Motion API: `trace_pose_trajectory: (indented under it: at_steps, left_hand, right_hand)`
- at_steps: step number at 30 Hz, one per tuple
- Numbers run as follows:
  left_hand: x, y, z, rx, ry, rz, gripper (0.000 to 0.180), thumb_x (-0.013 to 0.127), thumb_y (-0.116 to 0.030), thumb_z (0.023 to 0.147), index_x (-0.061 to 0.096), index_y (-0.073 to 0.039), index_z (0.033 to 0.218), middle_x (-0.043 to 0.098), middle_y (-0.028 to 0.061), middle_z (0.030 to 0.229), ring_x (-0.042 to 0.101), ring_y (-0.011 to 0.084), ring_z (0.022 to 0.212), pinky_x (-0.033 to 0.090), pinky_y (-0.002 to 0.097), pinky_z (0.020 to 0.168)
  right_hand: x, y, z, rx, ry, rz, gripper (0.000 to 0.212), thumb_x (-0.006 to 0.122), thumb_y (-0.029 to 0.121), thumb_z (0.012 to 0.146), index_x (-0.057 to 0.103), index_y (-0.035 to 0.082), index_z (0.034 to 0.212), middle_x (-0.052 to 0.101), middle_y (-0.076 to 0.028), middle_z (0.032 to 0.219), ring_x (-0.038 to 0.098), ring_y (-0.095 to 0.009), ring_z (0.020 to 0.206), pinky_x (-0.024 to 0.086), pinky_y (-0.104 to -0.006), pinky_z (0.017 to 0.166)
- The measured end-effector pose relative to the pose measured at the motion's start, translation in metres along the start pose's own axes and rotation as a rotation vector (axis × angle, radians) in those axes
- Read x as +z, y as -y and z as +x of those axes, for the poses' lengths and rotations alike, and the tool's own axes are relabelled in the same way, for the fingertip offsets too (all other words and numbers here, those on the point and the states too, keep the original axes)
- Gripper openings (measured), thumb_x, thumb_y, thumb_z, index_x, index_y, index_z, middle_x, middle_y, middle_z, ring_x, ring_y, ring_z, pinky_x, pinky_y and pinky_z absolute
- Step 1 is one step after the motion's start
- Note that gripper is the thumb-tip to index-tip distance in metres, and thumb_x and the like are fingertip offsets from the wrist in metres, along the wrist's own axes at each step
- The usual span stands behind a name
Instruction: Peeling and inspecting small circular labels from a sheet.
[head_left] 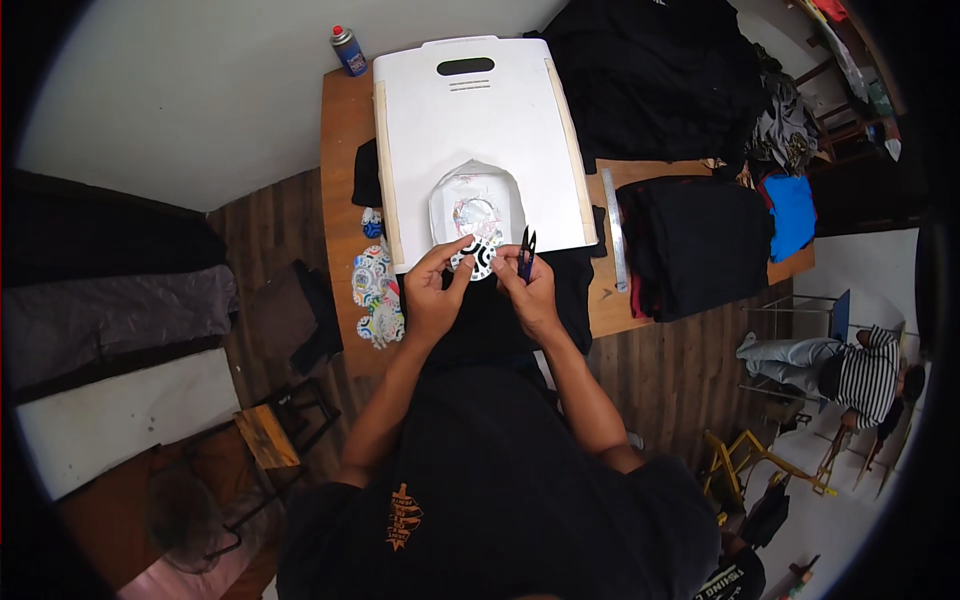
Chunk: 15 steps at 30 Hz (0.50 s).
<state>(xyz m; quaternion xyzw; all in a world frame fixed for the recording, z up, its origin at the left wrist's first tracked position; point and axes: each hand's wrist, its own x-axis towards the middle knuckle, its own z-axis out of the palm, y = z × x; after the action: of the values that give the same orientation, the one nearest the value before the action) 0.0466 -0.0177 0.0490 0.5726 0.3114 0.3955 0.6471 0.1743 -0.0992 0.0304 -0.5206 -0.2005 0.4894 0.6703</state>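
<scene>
Both hands are up at the near edge of the white board (480,110), working over a round printed patch (480,258) that lies where the board meets the black cloth (500,310) spread on the wooden surface (340,130). The left hand (432,290) has thumb and forefinger pinched narrow on the patch's left rim, steadying it. The right hand (532,290) is closed round a pair of small thread snips (526,252), blades pointing up and away, while its fingertips touch the patch's right edge. The patch looks thin, light and floppy — a thing to take by the rim with fingertips, not by the printed middle, since it would likely crease or curl if squeezed. Just beyond it on the board sits a pale sheet (478,195) with a colourful print at its centre, looking just as flimsy. To the left, on the surface, a stack of similar patches (375,290) lies close by. A metal ruler (613,230) rests along the board's right side, a folded pile of dark clothes (695,240) sits beyond that, and a small spray can (348,50) stands at the far left corner — well apart from the hands.
</scene>
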Motion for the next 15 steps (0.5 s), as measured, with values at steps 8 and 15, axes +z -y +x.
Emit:
trace_pose_trajectory:
  at_steps: [8,15]
  left_hand:
    - [0.005,0.000,-0.006,-0.005,-0.033,0.026,0.030,0.062,0.007,0.091,0.063,0.008,0.121,0.066,0.0149,0.114,0.062,0.0159,0.106,0.047,0.0261,0.094]
    - [0.013,0.002,-0.007,0.005,-0.067,0.013,0.030,0.062,0.006,0.091,0.063,0.007,0.121,0.066,0.0148,0.116,0.061,0.0161,0.108,0.047,0.0260,0.095]
  right_hand:
    - [0.002,0.016,-0.001,0.048,-0.018,-0.050,0.017,0.067,0.015,0.094,0.062,0.000,0.102,0.043,0.010,0.066,0.036,-0.001,0.056,0.028,-0.0195,0.051]
    - [-0.007,0.019,0.007,0.047,-0.004,-0.087,0.015,0.067,0.017,0.094,0.064,0.002,0.095,0.044,0.010,0.065,0.036,-0.001,0.056,0.027,-0.0200,0.051]
